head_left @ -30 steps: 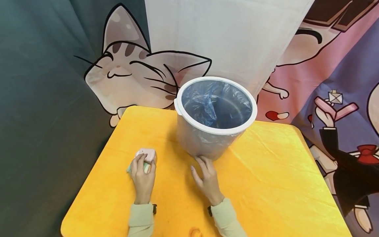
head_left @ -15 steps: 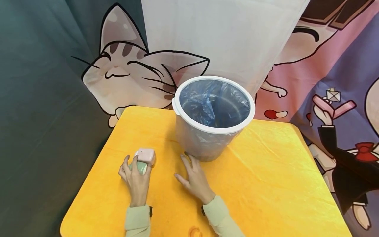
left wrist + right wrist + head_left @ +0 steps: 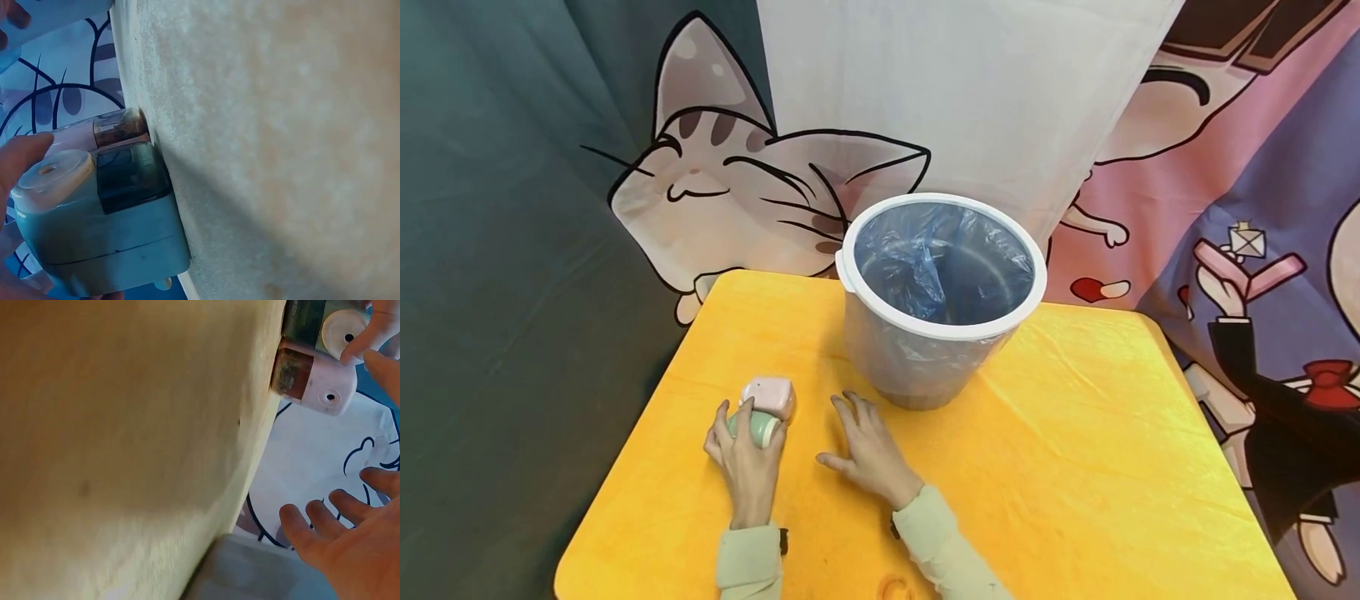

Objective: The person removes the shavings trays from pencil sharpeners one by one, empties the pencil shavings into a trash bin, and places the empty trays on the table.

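Observation:
In the head view my left hand (image 3: 747,471) grips a green pencil sharpener (image 3: 754,427) on the left part of the table, fingers over its top and sides. A pink pencil sharpener (image 3: 772,395) sits right behind it. The left wrist view shows the green sharpener's (image 3: 112,240) dark clear drawer and pale round front with a pencil hole. Shavings fill the drawer of the pink sharpener (image 3: 331,378) in the right wrist view. My right hand (image 3: 872,458) hovers over the table in front of the bin, fingers spread and holding nothing.
A translucent waste bin (image 3: 917,367) with a white rim, lined with a bluish plastic bag (image 3: 925,275), stands at the back middle of the yellow-covered table (image 3: 1075,467). Cartoon-printed curtains (image 3: 737,192) hang behind the table.
My right hand has left the bin's base and moved left toward the sharpeners. The left hand has shifted its fingers round the green sharpener, which stays beside the pink one.

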A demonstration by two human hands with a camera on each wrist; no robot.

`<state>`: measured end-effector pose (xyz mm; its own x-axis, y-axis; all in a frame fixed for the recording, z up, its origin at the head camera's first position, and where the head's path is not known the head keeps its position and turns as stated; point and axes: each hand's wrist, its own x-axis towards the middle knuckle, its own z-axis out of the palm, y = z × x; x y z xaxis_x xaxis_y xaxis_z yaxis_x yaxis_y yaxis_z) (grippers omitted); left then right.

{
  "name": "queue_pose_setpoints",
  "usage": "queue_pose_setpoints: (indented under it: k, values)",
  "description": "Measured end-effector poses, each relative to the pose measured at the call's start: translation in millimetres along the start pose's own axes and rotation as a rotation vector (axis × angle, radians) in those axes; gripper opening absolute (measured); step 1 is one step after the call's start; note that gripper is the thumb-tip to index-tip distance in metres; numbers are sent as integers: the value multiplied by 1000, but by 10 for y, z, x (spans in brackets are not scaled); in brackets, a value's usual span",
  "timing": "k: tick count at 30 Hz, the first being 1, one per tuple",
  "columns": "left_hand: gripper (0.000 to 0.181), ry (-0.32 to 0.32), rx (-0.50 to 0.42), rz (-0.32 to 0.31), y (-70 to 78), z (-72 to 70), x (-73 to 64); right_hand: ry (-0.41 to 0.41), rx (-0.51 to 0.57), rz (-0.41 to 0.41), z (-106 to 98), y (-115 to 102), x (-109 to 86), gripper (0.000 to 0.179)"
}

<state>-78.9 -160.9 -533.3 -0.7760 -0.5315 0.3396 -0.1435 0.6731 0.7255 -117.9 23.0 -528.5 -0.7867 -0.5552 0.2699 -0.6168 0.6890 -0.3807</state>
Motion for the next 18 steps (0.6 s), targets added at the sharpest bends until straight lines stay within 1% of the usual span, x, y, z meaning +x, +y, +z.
queue_pose_setpoints:
  k: [3,8,14,16,18]
  values:
    - [61,-11,-6,-3,-4,6,-9,-30,17,12,63,-23,21,89]
    - [60,-25,4,-16,-15,5,-6,-57,43,18,140,-73,44,88]
    - [69,-14,-34,-65,-26,-7,-1,-111,112,47,186,-148,77,85]
    - [71,-9,-51,-82,-29,-13,0,-122,132,52,198,-169,84,84]
    - [71,0,-64,-89,-28,-23,1,-114,151,45,206,-187,87,80]
